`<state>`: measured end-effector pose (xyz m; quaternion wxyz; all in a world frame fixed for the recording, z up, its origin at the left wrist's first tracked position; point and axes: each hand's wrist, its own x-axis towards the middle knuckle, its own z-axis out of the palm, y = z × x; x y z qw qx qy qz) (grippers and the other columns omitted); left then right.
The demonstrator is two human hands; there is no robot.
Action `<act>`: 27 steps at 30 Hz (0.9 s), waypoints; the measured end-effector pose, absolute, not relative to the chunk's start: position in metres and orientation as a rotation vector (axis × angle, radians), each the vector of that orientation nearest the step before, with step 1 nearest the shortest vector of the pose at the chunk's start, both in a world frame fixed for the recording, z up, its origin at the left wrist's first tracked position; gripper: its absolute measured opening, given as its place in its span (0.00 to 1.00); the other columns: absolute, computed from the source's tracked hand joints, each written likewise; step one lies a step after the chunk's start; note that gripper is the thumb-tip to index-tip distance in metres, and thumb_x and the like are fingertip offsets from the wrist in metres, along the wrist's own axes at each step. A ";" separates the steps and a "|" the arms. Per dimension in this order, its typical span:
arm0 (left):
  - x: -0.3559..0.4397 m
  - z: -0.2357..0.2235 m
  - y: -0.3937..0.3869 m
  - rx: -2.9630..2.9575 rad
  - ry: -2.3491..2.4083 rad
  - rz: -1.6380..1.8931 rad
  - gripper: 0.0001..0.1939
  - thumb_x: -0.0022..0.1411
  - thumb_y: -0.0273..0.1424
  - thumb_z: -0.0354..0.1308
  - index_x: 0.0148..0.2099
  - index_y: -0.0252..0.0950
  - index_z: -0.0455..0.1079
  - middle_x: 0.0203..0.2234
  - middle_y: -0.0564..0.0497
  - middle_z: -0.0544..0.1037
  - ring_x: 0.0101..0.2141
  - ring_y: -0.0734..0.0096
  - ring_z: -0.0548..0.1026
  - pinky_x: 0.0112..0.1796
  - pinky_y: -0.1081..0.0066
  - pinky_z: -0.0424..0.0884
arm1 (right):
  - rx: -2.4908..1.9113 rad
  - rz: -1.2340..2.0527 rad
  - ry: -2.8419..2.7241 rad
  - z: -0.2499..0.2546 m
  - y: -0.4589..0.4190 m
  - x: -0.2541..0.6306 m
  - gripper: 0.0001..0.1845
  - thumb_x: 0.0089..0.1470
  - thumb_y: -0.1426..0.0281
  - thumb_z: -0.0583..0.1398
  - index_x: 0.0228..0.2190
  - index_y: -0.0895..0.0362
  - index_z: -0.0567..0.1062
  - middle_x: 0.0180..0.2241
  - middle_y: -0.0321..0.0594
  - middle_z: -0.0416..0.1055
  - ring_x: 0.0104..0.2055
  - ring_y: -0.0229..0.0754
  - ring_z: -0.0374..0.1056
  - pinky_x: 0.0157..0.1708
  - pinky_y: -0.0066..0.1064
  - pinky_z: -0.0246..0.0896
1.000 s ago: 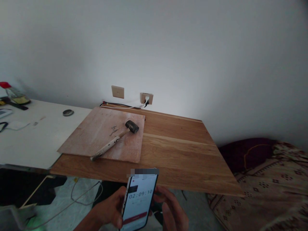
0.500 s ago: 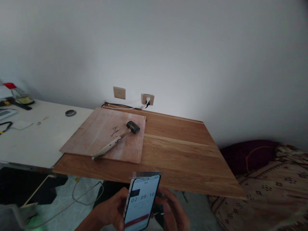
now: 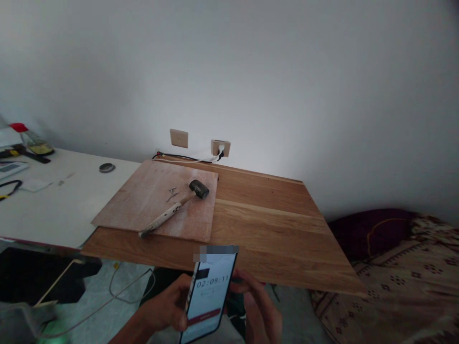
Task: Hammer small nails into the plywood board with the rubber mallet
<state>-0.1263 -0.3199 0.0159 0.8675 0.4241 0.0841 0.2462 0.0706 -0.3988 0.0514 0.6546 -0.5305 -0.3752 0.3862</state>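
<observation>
The left hand (image 3: pixel 171 306) is closed around the lower left of a slim, dark-edged, glass-fronted smartphone (image 3: pixel 210 291), its thumb at the front. The right hand (image 3: pixel 260 306) sits at three o'clock of it, fingers half curled by the far edge; whether they touch I cannot tell.

The smartphone is at six o'clock in the view, tilted, screen up, its top overlapping the table's near edge to the eye. It should be light and stiff, smooth enough to slip, its glass liable to crack if dropped. The long sides look the best hold, low down, palm behind and thumb off the lit screen.

From the smartphone, a brown wood-grain tabletop (image 3: pixel 272 224) spreads from eleven to two o'clock. At eleven, a pinkish square wooden board (image 3: pixel 125 203) carries a black-headed mallet with a worn pale handle (image 3: pixel 165 217) and a few small silvery metal nails or screws (image 3: pixel 172 193). A white tabletop (image 3: pixel 64 205) lies at ten, bearing a red-capped clear bottle (image 3: pixel 38 144); a patterned beige cloth (image 3: pixel 390 282) is heaped at three.
</observation>
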 end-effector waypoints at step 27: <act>-0.176 -0.047 -0.347 2.333 1.254 0.161 0.40 0.47 0.25 0.66 0.65 0.48 0.73 0.59 0.44 0.78 0.58 0.43 0.72 0.61 0.44 0.64 | -1.383 1.641 -0.564 -0.110 -0.409 0.092 0.32 0.35 0.44 0.77 0.35 0.56 0.86 0.37 0.46 0.83 0.42 0.51 0.77 0.42 0.38 0.69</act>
